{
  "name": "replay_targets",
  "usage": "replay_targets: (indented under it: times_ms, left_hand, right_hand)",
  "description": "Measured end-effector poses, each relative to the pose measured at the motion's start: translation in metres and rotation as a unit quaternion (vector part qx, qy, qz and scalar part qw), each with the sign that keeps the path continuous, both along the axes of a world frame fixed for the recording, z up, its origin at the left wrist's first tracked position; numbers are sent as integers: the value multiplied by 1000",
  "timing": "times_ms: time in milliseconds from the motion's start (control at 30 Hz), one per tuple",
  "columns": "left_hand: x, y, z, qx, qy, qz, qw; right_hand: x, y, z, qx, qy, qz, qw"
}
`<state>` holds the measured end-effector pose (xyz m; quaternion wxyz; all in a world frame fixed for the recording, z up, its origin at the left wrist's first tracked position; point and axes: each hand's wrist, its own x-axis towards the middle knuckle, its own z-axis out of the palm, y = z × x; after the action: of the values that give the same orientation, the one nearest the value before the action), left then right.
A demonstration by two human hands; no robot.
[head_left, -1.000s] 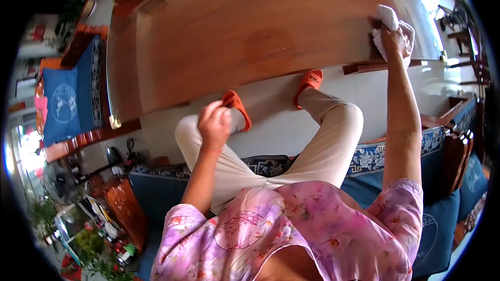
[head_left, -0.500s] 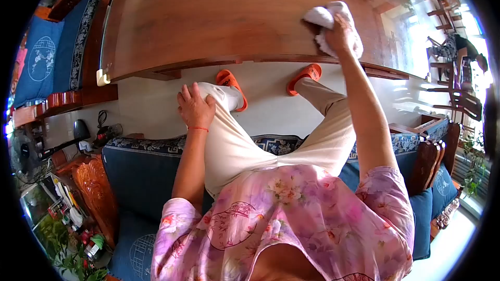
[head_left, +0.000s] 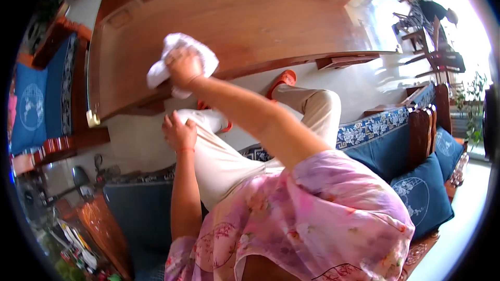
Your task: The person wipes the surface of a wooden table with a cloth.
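Note:
A crumpled white cloth (head_left: 209, 61) lies bunched on the wooden table (head_left: 250, 18), near its front edge on the left side. My right hand (head_left: 185, 66) is pressed down on the cloth and grips it, with the arm stretched across my body. Resting on my left knee is my left hand (head_left: 180, 131), a red string around its wrist. Its fingers drape loosely over the trouser leg and hold nothing.
I sit on a sofa with dark blue cushions (head_left: 416, 198). A wooden armchair with a blue cushion (head_left: 32, 104) stands left of the table. Cluttered items (head_left: 78, 242) fill the lower left. Wooden chairs (head_left: 440, 62) stand at far right.
My right hand has swept the white cloth from the table's right side to its left. The view has turned somewhat. My left hand remains on the knee.

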<state>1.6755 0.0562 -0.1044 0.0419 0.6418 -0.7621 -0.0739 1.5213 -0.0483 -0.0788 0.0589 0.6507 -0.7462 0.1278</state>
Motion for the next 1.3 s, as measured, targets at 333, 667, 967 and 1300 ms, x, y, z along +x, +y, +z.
replay_targets:
  times_ms: [333, 667, 967, 1300]
  left_hand:
    - [3, 4, -2, 10, -42, 15, 999]
    - [0, -7, -2, 41, -40, 9, 998]
    - [6, -10, -13, 12, -17, -22, 1000]
    - [0, -15, -11, 22, -44, -42, 998]
  right_hand:
    - [-77, -14, 13, 4, -88, 1, 996]
    - [-340, 28, 19, -26, -113, -279, 953]
    - [-497, 176, 39, -36, -105, -460, 881]
    - [-569, 306, 36, -31, -92, -644, 759]
